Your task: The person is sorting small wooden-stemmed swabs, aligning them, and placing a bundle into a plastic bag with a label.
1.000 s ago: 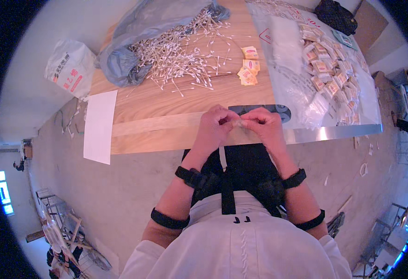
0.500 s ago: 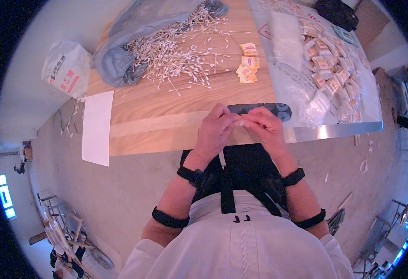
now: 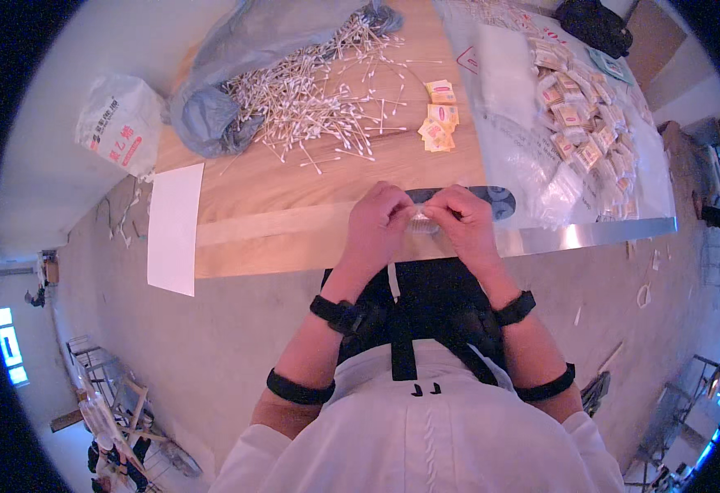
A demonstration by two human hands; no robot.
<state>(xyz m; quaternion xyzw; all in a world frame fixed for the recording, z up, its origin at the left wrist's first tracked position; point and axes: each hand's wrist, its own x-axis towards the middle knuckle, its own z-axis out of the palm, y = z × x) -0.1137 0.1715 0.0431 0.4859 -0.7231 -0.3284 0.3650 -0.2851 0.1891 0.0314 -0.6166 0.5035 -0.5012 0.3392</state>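
Close to the table's near edge, my left hand (image 3: pixel 378 223) and my right hand (image 3: pixel 466 226) meet with bent fingers. Both pinch the upper edge of a small clear plastic bag (image 3: pixel 423 222), which hangs between them. Fingers hide part of the bag, and its contents are too small to make out. Just behind the hands lies a dark patterned strip (image 3: pixel 495 199). Farther off is a loose heap of cotton swabs (image 3: pixel 310 107), spilling from a grey plastic bag (image 3: pixel 212 115). To its right, several small yellow-orange cards (image 3: pixel 438 123) lie in overlapping groups.
Many filled small packets (image 3: pixel 586 131) are piled on clear plastic sheeting at the right, beside empty clear bags (image 3: pixel 558 193). A white sheet (image 3: pixel 175 230) overhangs the table's left edge. A white printed sack (image 3: pixel 121 123) stands beyond it. A black bag (image 3: pixel 594 25) sits far right.
My hands have drawn slightly apart at the fingertips, and more of the small clear bag shows between and below them. The view has shifted slightly; the table things look unmoved.
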